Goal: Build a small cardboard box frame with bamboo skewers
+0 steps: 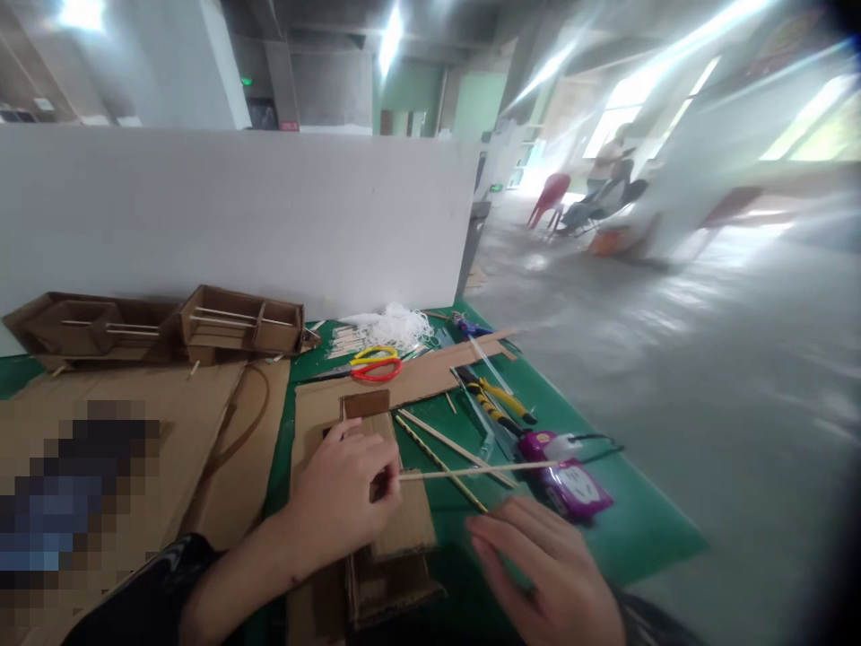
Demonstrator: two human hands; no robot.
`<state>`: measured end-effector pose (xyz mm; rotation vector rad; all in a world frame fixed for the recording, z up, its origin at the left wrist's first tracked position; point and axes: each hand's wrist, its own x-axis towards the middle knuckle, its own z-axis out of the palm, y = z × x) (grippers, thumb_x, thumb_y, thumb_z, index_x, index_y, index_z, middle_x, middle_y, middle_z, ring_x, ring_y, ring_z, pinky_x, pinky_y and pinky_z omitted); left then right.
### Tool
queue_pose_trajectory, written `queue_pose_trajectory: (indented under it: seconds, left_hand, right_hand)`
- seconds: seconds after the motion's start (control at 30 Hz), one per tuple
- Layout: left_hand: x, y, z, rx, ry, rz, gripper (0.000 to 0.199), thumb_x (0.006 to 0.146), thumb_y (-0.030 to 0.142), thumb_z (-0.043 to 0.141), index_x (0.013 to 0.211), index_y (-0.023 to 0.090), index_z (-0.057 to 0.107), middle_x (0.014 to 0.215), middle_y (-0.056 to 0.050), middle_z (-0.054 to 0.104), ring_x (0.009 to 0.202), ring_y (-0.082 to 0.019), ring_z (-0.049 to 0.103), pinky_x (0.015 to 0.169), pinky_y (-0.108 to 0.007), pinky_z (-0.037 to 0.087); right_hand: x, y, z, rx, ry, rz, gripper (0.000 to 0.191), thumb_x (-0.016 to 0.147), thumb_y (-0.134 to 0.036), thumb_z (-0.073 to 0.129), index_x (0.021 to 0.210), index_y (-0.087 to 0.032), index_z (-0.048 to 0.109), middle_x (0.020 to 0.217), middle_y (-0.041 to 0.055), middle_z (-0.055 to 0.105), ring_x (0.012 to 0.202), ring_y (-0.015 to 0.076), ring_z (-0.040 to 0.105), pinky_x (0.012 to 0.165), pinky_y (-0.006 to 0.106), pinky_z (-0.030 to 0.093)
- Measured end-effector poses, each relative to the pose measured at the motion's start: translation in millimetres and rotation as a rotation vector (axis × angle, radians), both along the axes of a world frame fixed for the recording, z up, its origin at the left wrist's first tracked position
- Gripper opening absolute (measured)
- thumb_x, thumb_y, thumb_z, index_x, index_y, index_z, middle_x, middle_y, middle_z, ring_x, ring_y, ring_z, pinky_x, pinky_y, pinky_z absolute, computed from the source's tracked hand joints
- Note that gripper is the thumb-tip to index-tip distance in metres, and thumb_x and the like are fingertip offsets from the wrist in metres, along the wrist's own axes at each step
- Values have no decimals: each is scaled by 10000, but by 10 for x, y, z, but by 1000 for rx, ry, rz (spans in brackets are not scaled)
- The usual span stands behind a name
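In the head view, holding a cardboard piece (406,520) near the tabletop's (632,511) front edge with the curled left hand (353,467), against one end of a thin stick (471,471). Bending the right hand (538,565) beside a twisted rod (440,462); cannot tell whether gripping it. Beyond, toward the right edge, pliers (494,402) and a purple socket block (569,480).

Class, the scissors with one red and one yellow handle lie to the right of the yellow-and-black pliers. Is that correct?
Wrong side: the head view shows the scissors, handles red and yellow, to the left of the yellow-and-black pliers.
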<state>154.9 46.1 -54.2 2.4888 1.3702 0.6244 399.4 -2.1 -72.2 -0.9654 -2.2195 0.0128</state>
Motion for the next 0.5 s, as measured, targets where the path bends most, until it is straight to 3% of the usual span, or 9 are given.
queue_pose_trajectory:
  seconds: [0.07, 0.13, 0.2, 0.33, 0.5]
  left_hand:
    - [6, -6, 5, 6, 4, 8, 85, 784, 156, 505, 744, 230, 494, 706, 63, 578, 723, -147, 534, 1070, -423, 288]
    - [10, -12, 9, 10, 4, 9, 85, 784, 159, 504, 739, 229, 490, 703, 63, 575, 715, -145, 529, 1069, -423, 289]
    - [9, -18, 8, 18, 6, 10, 85, 782, 158, 503, 739, 229, 490, 709, 64, 575, 715, -143, 528, 1071, -423, 285]
    - [5, -30, -1, 38, 23, 23, 86, 783, 156, 494, 740, 230, 489, 700, 59, 562, 712, -147, 521, 1073, -424, 287]
    - [6, -29, 1, 58, 19, 19, 92, 772, 147, 488, 727, 227, 479, 689, 44, 558, 695, -155, 515, 1052, -429, 310]
  right_hand:
    - [-34, 58, -227, -82, -110, -145, 141, 909, -163, 534, 959, -186, 663, 831, 65, 686, 734, 206, 616, 641, 327, 486]
    - [-35, 183, -419, -60, -212, -283, 205, 913, -228, 544, 1056, -162, 674, 1019, 122, 705, 933, 280, 646, 794, 400, 519]
    - [-36, 314, -520, -71, -298, -353, 256, 922, -265, 547, 1122, -169, 674, 1056, 127, 704, 961, 298, 650, 839, 430, 518]
    - [-93, 434, -492, -187, -376, -371, 207, 941, -222, 496, 914, -212, 701, 923, 75, 701, 820, 235, 672, 707, 342, 529]
    - [-27, 272, -382, -163, -358, -421, 153, 895, -179, 463, 831, -205, 600, 827, 69, 710, 679, 205, 695, 543, 282, 509]
